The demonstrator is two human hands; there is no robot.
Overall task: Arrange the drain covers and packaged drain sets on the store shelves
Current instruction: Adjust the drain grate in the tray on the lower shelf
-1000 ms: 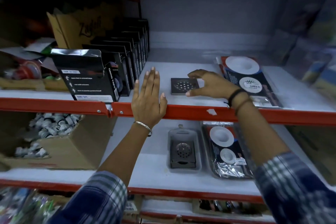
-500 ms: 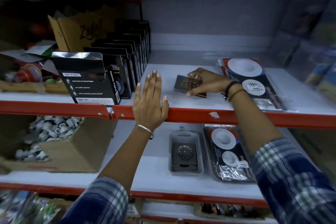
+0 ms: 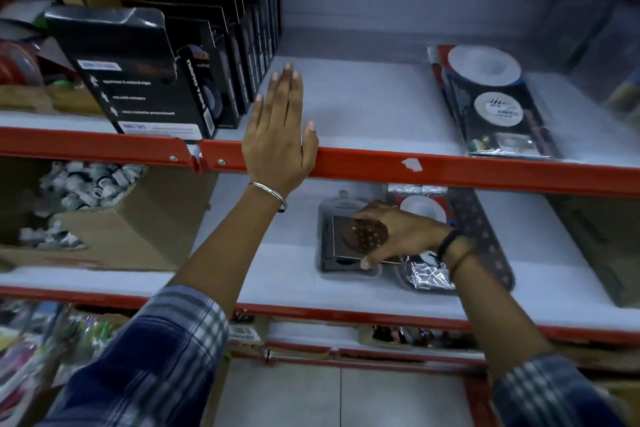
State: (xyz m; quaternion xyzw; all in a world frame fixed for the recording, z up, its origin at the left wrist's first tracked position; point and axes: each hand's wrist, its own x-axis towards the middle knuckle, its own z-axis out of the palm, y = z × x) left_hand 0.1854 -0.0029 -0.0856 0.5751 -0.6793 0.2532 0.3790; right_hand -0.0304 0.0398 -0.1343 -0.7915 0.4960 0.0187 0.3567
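Note:
My right hand [image 3: 403,236] is on the lower shelf [image 3: 263,270], gripping a square metal drain cover [image 3: 349,241] with a round perforated centre. The cover rests on top of a clear-packaged drain cover [image 3: 329,215] lying flat there. Just right of it lies a packaged drain set [image 3: 427,274] with white discs, partly hidden by my wrist. A second packaged drain set [image 3: 491,104] lies on the upper shelf [image 3: 363,107] at the right. My left hand [image 3: 278,135] lies flat and open on the upper shelf's red front rail [image 3: 450,172], holding nothing.
A row of black boxes [image 3: 194,55] stands on the upper shelf at left. A cardboard box of small white fittings [image 3: 86,204] sits on the lower shelf's left side. Another brown box [image 3: 602,246] is at the lower shelf's right end. Goods fill the bottom left.
My right hand lifted the square drain cover off the upper shelf and brought it down onto the packaged cover on the lower shelf. My left hand stayed on the rail.

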